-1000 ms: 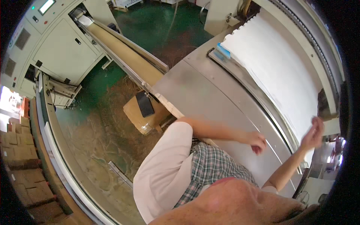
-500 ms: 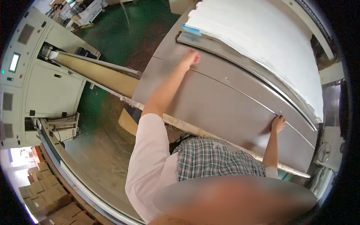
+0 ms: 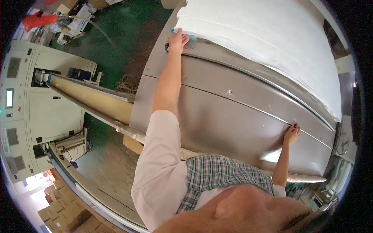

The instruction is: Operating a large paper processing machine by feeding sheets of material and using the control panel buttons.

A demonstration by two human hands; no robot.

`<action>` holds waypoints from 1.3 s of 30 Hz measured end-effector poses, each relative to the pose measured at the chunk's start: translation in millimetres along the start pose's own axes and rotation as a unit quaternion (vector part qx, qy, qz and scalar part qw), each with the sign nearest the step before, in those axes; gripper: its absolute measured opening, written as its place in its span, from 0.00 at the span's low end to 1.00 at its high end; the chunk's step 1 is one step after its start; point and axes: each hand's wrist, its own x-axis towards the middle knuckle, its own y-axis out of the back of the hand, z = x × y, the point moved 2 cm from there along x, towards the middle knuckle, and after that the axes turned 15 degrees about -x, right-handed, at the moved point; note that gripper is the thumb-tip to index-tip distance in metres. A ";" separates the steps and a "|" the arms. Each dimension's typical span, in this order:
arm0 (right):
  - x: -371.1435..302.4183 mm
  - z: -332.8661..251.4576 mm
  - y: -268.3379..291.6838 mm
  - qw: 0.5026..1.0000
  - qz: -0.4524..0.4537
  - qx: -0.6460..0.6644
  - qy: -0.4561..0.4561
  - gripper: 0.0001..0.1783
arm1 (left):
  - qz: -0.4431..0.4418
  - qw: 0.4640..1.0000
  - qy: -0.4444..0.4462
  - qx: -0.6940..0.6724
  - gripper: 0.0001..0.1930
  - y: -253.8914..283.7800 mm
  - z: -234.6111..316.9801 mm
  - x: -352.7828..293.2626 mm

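While left hand (image 3: pixel 178 40) seemingly grips a blue block (image 3: pixel 182 34) beside thick white paper stack (image 3: pixel 264 42), right hand (image 3: pixel 291 134) flat, unclenched on grey steel table (image 3: pixel 225 116)

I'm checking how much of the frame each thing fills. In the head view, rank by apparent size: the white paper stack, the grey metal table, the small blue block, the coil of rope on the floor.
1. grey metal table
2. white paper stack
3. coil of rope
4. small blue block, partly hidden by the left hand

The fisheye view makes the top two unsure.

Cream machine cabinet (image 3: pixel 46 105), cardboard boxes (image 3: pixel 64 211)
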 end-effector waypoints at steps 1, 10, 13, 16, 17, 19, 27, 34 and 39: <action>0.1 -0.9 -1.3 1.000 -0.004 0.006 0.000 0.21 | -0.019 1.000 -0.024 -0.003 0.15 3.5 0.1 5.3; 3.0 -0.9 8.4 1.000 -0.007 0.004 0.003 0.22 | -0.182 0.942 -0.028 -0.280 0.11 23.6 0.6 -31.5; 3.5 -6.2 8.2 1.000 -0.015 -0.002 -0.001 0.23 | -0.157 0.939 -0.031 -0.306 0.10 31.8 7.3 -26.4; 4.0 -0.3 5.0 1.000 -0.002 -0.002 0.003 0.23 | -0.105 0.954 -0.036 -0.278 0.07 22.3 2.9 -24.7; 3.1 -1.8 6.9 1.000 -0.002 -0.001 0.003 0.23 | -0.054 0.977 -0.052 -0.201 0.07 18.9 5.2 -23.4; 1.2 -3.2 10.4 1.000 -0.013 -0.006 -0.006 0.22 | -0.002 0.990 -0.068 -0.120 0.07 15.4 7.8 -19.2; 0.6 -1.9 2.5 1.000 0.001 0.005 -0.002 0.21 | 0.008 0.902 -0.271 0.335 0.16 10.5 32.9 16.0; 3.8 0.0 -2.0 0.999 0.012 -0.033 -0.005 0.21 | 0.045 0.913 -0.293 0.282 0.16 2.9 16.3 9.0; 3.5 1.5 -5.1 1.000 0.021 -0.015 0.013 0.20 | 0.033 0.896 -0.332 0.292 0.14 -3.5 15.6 22.9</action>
